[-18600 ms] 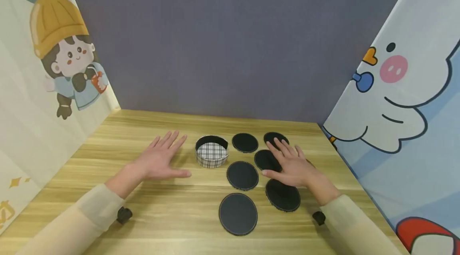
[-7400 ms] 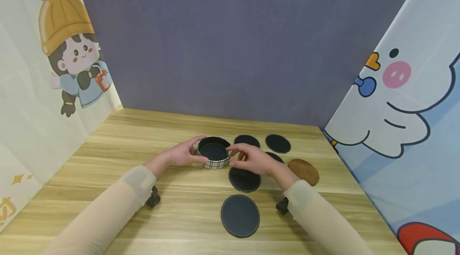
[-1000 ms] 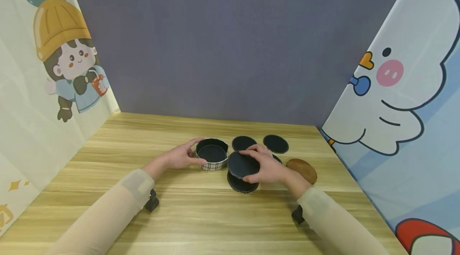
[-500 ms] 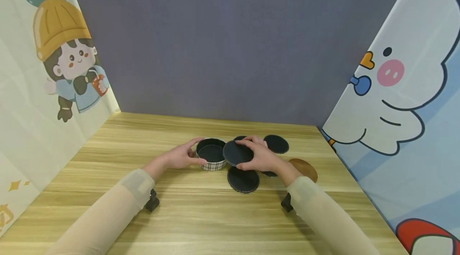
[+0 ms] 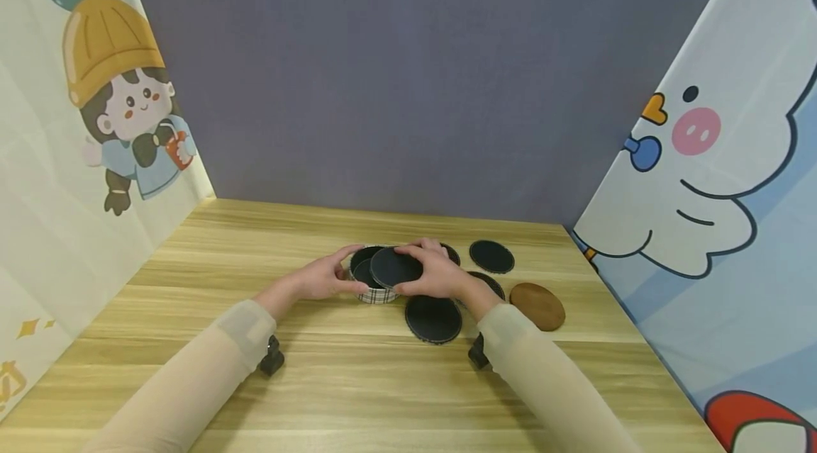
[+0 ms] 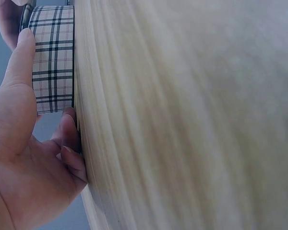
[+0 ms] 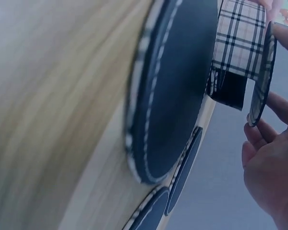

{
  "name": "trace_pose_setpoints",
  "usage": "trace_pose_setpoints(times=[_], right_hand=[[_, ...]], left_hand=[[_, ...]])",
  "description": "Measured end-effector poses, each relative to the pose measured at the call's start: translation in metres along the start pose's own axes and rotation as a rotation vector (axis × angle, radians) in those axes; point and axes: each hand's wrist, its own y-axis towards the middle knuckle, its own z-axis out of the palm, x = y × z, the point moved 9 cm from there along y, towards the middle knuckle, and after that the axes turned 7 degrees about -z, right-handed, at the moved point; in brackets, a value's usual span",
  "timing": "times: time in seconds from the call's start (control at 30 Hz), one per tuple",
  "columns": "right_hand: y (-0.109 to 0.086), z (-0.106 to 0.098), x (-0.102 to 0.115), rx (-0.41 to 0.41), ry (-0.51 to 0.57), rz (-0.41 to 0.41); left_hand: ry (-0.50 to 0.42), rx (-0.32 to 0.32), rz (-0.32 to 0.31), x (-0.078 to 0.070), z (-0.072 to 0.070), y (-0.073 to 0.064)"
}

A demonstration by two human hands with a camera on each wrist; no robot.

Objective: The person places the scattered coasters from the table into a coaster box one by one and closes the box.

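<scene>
My left hand (image 5: 318, 278) grips the near left side of a round plaid coaster holder (image 5: 378, 295), thumb in front and fingers behind. In the left wrist view the holder's plaid wall (image 6: 53, 60) stands upright on the wood. A black coaster lies inside the holder. My right hand (image 5: 439, 274) pinches another round black coaster (image 5: 393, 268) by its edge, over the holder's right part. In the right wrist view this coaster (image 7: 262, 79) is tilted on edge above the holder's notched side, its rim apart from the wall at the notch.
Right of the holder, several black stitched coasters lie on the wooden table (image 5: 306, 382): one in front (image 5: 433, 319), one at the back right (image 5: 491, 256), others partly hidden by the right hand. A brown oval object (image 5: 537, 306) lies further right. A grey panel (image 5: 383, 84) stands behind.
Over the last second my right hand carries the coaster left, from above the front coaster to over the holder. Earlier, both hands were open and more coasters lay on the table. My left hand stays.
</scene>
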Motion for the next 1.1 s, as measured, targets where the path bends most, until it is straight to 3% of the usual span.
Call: trace_pose_setpoints(times=[0.57, 1.1], right_hand=[[0.025, 0.011, 0.008, 0.04, -0.002, -0.007], [0.03, 0.021, 0.008, 0.088, 0.011, -0.044]], left_hand=[[0.002, 0.013, -0.02, -0.001, 0.0, 0.002], [-0.012, 0.032, -0.031, 0.002, 0.003, 0.0]])
